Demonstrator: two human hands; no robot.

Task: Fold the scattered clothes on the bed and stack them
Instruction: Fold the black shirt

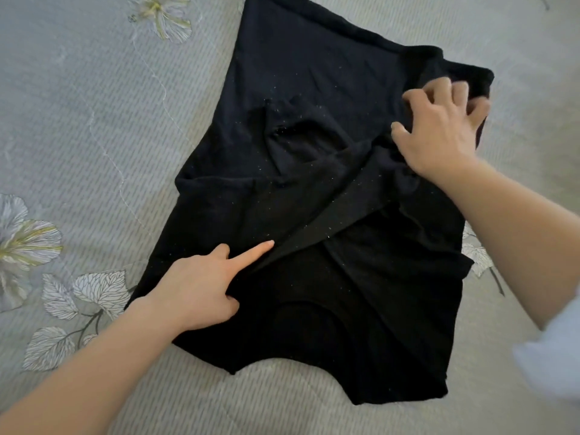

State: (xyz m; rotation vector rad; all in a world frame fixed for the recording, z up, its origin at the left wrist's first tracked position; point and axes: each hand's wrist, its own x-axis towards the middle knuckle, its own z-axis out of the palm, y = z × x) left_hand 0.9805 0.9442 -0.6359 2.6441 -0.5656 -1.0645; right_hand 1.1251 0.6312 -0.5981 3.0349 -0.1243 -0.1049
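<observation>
The fingers of the right hand were spread and curled like a claw. Their tips dug into a bunched fold at the right edge of the black garment, and the thumb pressed the cloth on the near side of that fold. The left hand lay on the garment's lower left part. Its index finger was stretched out straight, with the tip just beside a diagonal folded edge. The other fingers of that hand were curled in, and whether they held any cloth could not be told.

The garment lay spread across the middle of the bed. It was mostly flat, but creased in the centre, where a band of cloth ran slantwise from the left hand up towards the right wrist. Small pale specks of lint dotted the fabric.

Both forearms were bare. A white sleeve showed at the right edge of the view. The bed's cover was grey and quilted, with a print of pale flowers and veined leaves.
</observation>
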